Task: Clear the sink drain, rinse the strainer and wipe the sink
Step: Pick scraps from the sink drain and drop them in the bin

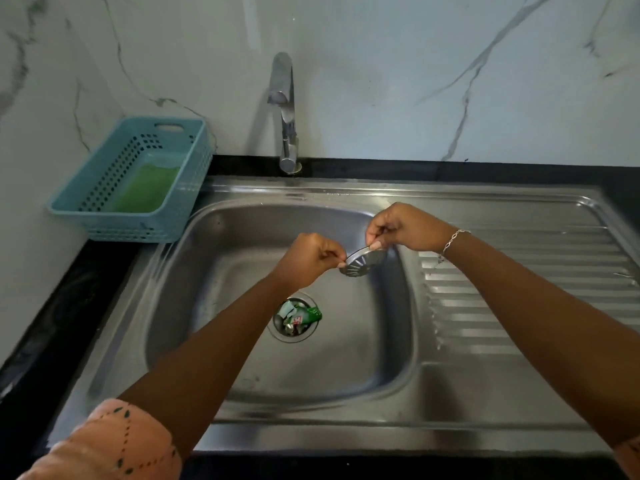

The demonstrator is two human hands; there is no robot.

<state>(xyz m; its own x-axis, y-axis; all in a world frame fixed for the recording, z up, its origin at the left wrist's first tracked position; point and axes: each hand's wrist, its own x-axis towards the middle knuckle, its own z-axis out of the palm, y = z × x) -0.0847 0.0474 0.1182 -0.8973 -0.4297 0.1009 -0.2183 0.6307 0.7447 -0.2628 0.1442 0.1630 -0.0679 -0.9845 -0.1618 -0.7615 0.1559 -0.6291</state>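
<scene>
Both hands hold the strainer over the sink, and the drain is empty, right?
Not empty. The left hand and right hand do hold the strainer over the sink, but the head view shows wrappers lying in the drain.

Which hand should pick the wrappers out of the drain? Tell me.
Probably the left hand: it hangs closer to the drain and wrappers, while the right hand can hold the strainer alone.
</scene>
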